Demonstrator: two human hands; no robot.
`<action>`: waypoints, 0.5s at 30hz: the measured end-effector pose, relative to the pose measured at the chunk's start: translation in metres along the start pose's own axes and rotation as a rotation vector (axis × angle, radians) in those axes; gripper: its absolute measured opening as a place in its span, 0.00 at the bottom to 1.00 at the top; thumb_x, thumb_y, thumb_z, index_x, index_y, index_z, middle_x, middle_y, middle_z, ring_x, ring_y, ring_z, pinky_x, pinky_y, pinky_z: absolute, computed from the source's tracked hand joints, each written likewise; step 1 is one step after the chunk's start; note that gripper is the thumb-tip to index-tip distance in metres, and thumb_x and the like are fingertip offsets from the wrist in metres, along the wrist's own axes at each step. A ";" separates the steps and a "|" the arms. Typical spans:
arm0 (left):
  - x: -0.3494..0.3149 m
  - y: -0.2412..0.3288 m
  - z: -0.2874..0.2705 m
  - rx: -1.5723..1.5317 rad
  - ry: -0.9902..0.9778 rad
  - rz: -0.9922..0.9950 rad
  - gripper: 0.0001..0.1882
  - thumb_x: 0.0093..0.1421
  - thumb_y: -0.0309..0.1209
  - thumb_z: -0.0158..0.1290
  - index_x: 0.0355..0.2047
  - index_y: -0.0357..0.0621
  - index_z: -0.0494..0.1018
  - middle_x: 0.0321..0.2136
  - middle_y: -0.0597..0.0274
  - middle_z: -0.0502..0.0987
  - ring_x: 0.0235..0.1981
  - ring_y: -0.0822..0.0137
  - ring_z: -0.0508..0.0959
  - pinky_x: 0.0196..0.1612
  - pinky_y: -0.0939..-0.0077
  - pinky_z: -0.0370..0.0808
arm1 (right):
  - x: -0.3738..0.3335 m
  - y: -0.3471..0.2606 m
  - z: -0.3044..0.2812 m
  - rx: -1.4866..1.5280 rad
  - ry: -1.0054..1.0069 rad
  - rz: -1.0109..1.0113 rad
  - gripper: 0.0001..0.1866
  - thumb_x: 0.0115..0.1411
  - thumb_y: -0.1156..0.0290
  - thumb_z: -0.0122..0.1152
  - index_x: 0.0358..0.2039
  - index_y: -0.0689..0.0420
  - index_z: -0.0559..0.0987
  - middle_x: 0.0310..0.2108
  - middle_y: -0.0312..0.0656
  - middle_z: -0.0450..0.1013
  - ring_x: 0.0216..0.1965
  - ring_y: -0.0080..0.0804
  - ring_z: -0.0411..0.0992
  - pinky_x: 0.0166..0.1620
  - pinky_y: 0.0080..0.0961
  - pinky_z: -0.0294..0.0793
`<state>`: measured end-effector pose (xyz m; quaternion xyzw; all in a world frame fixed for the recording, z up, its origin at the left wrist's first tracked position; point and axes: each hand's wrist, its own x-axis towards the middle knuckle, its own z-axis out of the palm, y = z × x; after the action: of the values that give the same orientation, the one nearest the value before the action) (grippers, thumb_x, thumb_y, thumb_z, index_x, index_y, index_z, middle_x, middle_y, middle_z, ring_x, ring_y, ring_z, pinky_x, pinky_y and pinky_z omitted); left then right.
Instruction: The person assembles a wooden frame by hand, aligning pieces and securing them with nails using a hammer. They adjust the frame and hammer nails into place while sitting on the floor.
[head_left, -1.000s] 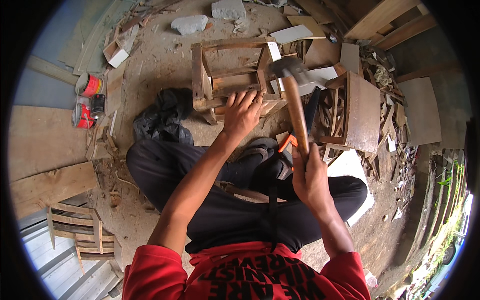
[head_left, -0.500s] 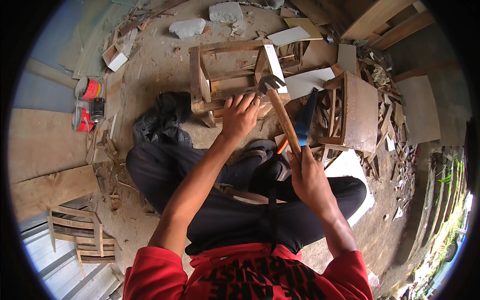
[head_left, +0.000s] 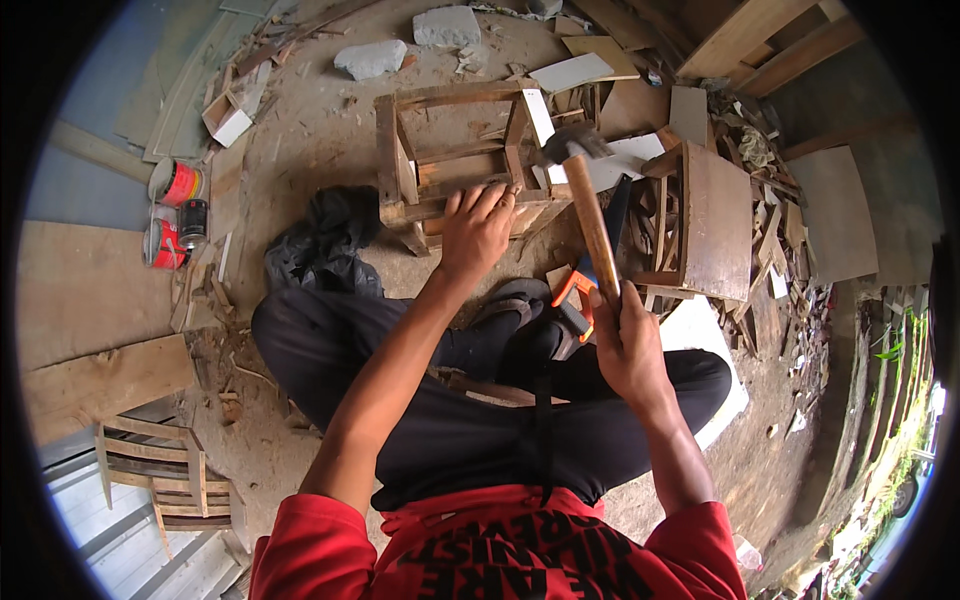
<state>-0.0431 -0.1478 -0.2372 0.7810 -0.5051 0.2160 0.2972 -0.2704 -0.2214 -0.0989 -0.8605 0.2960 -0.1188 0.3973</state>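
Observation:
In my right hand (head_left: 632,345) is a hammer with a wooden handle (head_left: 590,220). Its dark metal head is raised above the right end of a wooden frame (head_left: 455,93), blurred by motion. My left hand (head_left: 478,230) lies over the frame's near rail. Thumb and forefinger come together at its right part; what they pinch, if anything, is too small to make out. A white strip (head_left: 537,115) runs along the frame's right side. Under the hammer handle lies a handsaw (head_left: 575,297) with an orange and black handle and a dark blue blade, partly hidden.
A wooden box-like piece (head_left: 717,220) stands at the right, with heaped wood scraps (head_left: 765,250) beyond it. A black plastic bag (head_left: 325,240) lies left of the frame. Paint cans (head_left: 175,183) stand at far left, stone blocks (head_left: 370,60) at the back.
My right hand has lifted the hammer up and to the right, away from my left hand. More of the saw's orange handle shows. My left hand stays on the rail.

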 end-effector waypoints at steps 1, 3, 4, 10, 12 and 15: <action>0.002 -0.001 -0.002 -0.017 -0.021 -0.005 0.18 0.60 0.31 0.59 0.51 0.44 0.78 0.45 0.64 0.79 0.47 0.63 0.75 0.53 0.63 0.67 | 0.000 0.000 0.001 0.011 0.029 -0.017 0.13 0.70 0.69 0.54 0.34 0.66 0.67 0.17 0.57 0.71 0.23 0.63 0.74 0.23 0.43 0.68; 0.002 -0.001 -0.007 -0.081 -0.066 -0.029 0.20 0.60 0.30 0.58 0.53 0.43 0.76 0.46 0.62 0.79 0.48 0.61 0.75 0.55 0.62 0.67 | -0.004 0.002 0.003 0.066 0.024 0.080 0.13 0.71 0.68 0.53 0.35 0.65 0.68 0.17 0.52 0.71 0.18 0.50 0.74 0.22 0.35 0.67; 0.002 -0.001 -0.012 -0.126 -0.088 -0.045 0.20 0.61 0.29 0.58 0.54 0.43 0.76 0.46 0.61 0.79 0.49 0.60 0.75 0.56 0.61 0.67 | -0.007 0.005 0.006 0.128 0.031 0.089 0.13 0.72 0.67 0.53 0.35 0.65 0.68 0.17 0.51 0.70 0.17 0.47 0.73 0.23 0.34 0.67; 0.007 -0.004 -0.025 -0.536 -0.047 -0.161 0.22 0.59 0.27 0.60 0.55 0.46 0.75 0.48 0.58 0.79 0.52 0.58 0.76 0.56 0.62 0.66 | -0.022 0.017 0.028 0.247 0.019 0.102 0.19 0.73 0.56 0.51 0.34 0.61 0.70 0.19 0.30 0.64 0.19 0.14 0.62 0.22 0.19 0.61; 0.006 -0.002 -0.022 -0.467 -0.029 -0.158 0.19 0.58 0.27 0.61 0.51 0.46 0.77 0.47 0.60 0.81 0.51 0.59 0.78 0.54 0.64 0.66 | -0.021 0.017 0.028 0.201 0.014 0.103 0.18 0.73 0.58 0.52 0.34 0.62 0.70 0.18 0.33 0.65 0.19 0.16 0.63 0.23 0.21 0.63; 0.008 0.003 -0.015 -0.311 0.000 -0.138 0.14 0.58 0.28 0.62 0.45 0.46 0.78 0.45 0.65 0.82 0.47 0.61 0.79 0.51 0.66 0.66 | -0.018 0.013 0.024 0.159 0.022 0.077 0.17 0.72 0.60 0.53 0.34 0.63 0.70 0.18 0.37 0.67 0.19 0.20 0.65 0.23 0.25 0.64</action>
<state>-0.0433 -0.1437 -0.2207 0.7583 -0.4776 0.1145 0.4286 -0.2794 -0.2028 -0.1244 -0.8128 0.3230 -0.1359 0.4654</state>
